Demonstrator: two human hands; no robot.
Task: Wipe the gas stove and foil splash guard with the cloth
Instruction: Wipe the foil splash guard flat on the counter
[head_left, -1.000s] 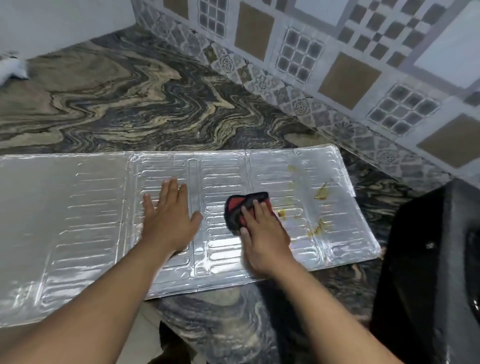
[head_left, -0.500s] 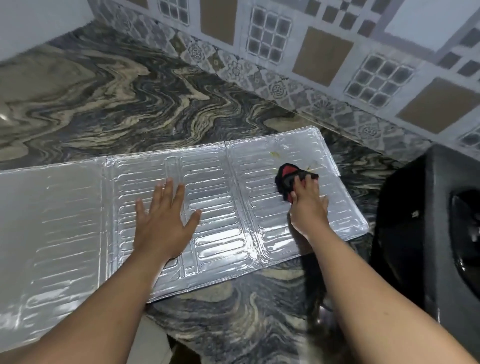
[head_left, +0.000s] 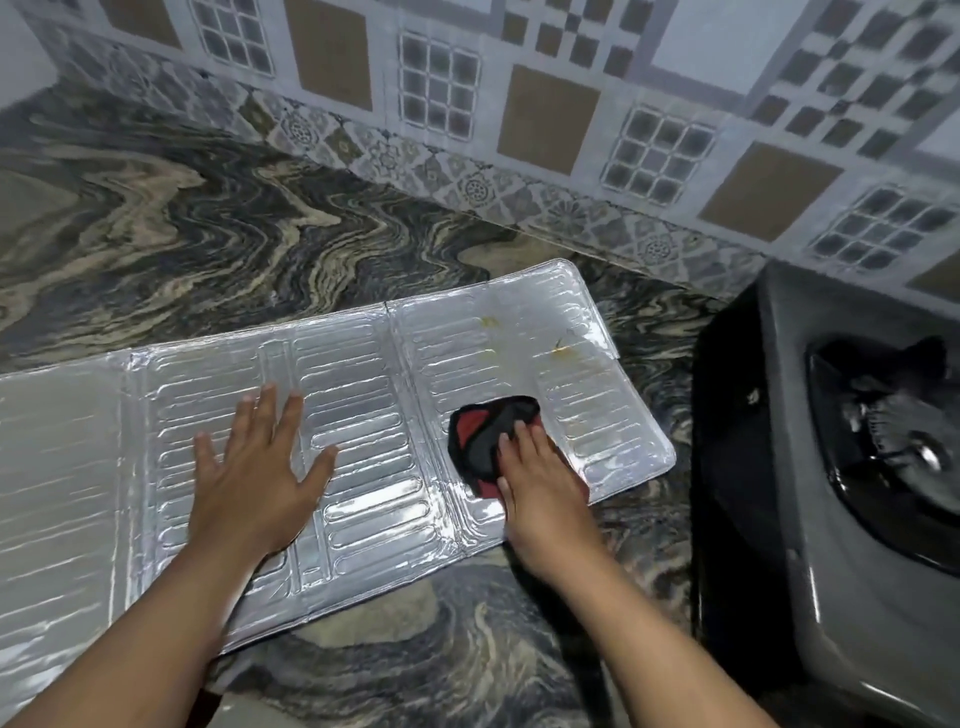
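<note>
I am pressing my left hand (head_left: 260, 467), fingers spread, on the guard (head_left: 363, 415) lying flat on the counter (head_left: 234, 234), pinning it while my right hand (head_left: 540, 478), fingers together, is pushing the cloth (head_left: 483, 431) over its right panel.

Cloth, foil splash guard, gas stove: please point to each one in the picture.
cloth (head_left: 480, 431), head view, on its red and black fold left of the fingers.
foil splash guard (head_left: 358, 410), head view, on its ribbed middle panel.
gas stove (head_left: 852, 587), head view, on its grey top.

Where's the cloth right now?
In the head view the cloth lies under the right hand on the rightmost panel of the foil splash guard, nearer its front edge, left of the gas stove.
</note>
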